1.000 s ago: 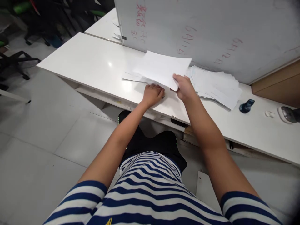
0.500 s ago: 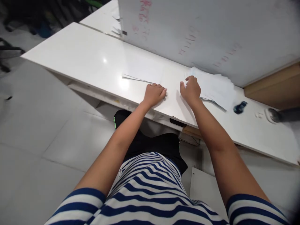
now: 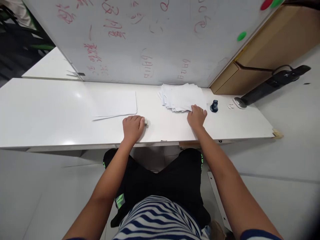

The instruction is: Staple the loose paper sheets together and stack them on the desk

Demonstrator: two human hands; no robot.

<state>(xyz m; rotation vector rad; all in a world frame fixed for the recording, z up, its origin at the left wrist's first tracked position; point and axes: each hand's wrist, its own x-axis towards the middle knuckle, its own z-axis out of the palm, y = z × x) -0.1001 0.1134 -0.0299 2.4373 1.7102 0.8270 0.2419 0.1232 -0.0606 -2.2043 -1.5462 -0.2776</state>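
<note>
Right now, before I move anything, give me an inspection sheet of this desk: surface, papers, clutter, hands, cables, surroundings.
Surface: white tabletop, glossy.
Papers: thin set of sheets on the left; uneven stack on the right.
Clutter: dark blue object, small white pieces and black device, right of the stack.
Hands: left hand beside the sheets, small pale object at its thumb side; right hand at the stack's near edge.
Cables: nothing clearly seen.
Surroundings: whiteboard behind, cardboard boxes at back right.

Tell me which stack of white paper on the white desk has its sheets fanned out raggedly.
The right-hand paper stack, touched by the right hand; the left-hand paper stack has much neater edges.
</note>
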